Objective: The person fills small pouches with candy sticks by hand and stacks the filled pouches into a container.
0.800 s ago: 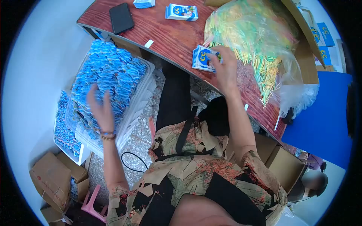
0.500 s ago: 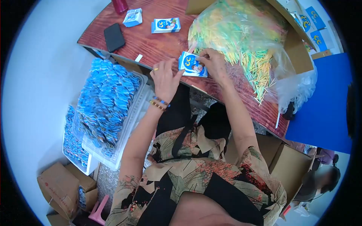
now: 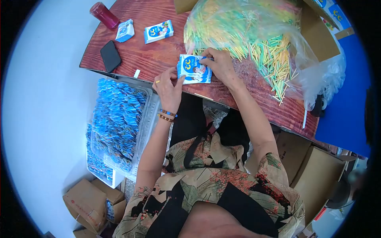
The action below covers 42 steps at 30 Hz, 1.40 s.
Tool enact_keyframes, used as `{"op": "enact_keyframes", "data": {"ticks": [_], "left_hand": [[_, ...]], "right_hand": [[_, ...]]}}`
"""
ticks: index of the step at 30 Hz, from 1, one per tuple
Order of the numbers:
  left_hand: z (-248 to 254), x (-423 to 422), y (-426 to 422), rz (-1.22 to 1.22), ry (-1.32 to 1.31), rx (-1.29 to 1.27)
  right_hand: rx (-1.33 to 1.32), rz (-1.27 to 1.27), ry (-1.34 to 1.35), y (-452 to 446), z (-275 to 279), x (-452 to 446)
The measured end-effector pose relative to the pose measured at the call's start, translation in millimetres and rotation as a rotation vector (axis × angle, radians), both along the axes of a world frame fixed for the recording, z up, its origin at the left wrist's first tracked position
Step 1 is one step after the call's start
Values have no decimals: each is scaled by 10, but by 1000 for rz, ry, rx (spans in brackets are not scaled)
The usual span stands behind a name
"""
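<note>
Blue-and-white packet [image 3: 193, 70] between your hands, near the tabletop's [image 3: 139, 51] front edge

Your right hand [image 3: 221, 67] has thumb and fingers closed on the packet's upper right side. Your left hand [image 3: 168, 89] sets its thumb at the lower left corner; whether its fingers grip underneath, you cannot tell from this view. The hands stand apart. With the edge so close, a tug from the right against a loose left could slide the packet off, and hard pinching might crease the wrapper.

Just beyond your right hand, pastel sticks [image 3: 274, 63] spill from a clear plastic bag [image 3: 246, 23]; a careless sweep could scatter them under the packet. Farther off lie a second packet [image 3: 158, 31], a third packet [image 3: 125, 31], a black phone [image 3: 110, 56] and a red container [image 3: 105, 16]. To your left, below the tabletop, blue-striped packaging [image 3: 119, 115] is heaped high, so an elbow knock might topple some.
</note>
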State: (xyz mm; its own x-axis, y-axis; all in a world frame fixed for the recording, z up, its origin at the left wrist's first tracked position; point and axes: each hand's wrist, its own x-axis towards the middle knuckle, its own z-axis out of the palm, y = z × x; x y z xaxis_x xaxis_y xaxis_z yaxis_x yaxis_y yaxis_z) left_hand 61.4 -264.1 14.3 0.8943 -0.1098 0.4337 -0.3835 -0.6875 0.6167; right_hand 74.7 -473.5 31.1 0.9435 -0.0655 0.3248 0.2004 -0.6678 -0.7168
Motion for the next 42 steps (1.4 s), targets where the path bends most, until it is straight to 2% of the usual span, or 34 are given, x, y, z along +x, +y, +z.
{"op": "enact_keyframes", "data": {"ticks": [5, 7, 8, 9, 10, 11, 12, 13, 14, 15, 16, 17, 20, 21, 24, 34, 42], "left_hand": [[-8, 31, 45, -15, 69, -23], [57, 109, 30, -13, 24, -110], [74, 133, 18, -5, -11, -203], [140, 157, -18, -7, -5, -200], [242, 198, -70, -95, 72, -359], [313, 232, -105, -183, 145, -520], [337, 256, -114, -185, 142, -520], [363, 282, -120, -291, 350, -780], [388, 300, -136, -402, 565, -1035], [514, 231, -219, -383, 530, -1102], [508, 191, -234, -392, 535, -1102], [485, 147, -245, -374, 581, -1143], [423, -56, -284, -331, 655, -1147], [427, -132, -315, -335, 685, -1153], [383, -253, -378, -340, 705, -1151], [364, -450, -607, -395, 810, -1334], [409, -525, -707, -382, 787, -1274]], "right_hand": [[-219, -24, -127, -34, 151, 18], [-361, -36, -541, -67, 185, 50], [-358, -40, -535, -89, 197, 61], [-186, 95, -406, -103, 225, 80], [-15, 228, -277, -104, 278, 85], [-15, 227, -277, -87, 330, 58], [256, 264, -27, -46, 408, 2], [524, 296, 224, -16, 454, -49], [523, 290, 218, -8, 461, -87], [668, 267, 239, -10, 454, -126], [814, 241, 261, -20, 438, -173], [836, 237, 342, -64, 405, -243], [846, 214, 332, -107, 183, -470], [976, 151, 278, -72, 195, -564], [1115, 121, 316, -94, 181, -772], [1139, 47, 268, -263, 125, -1034], [1240, -11, 283, -260, 85, -1123]]}}
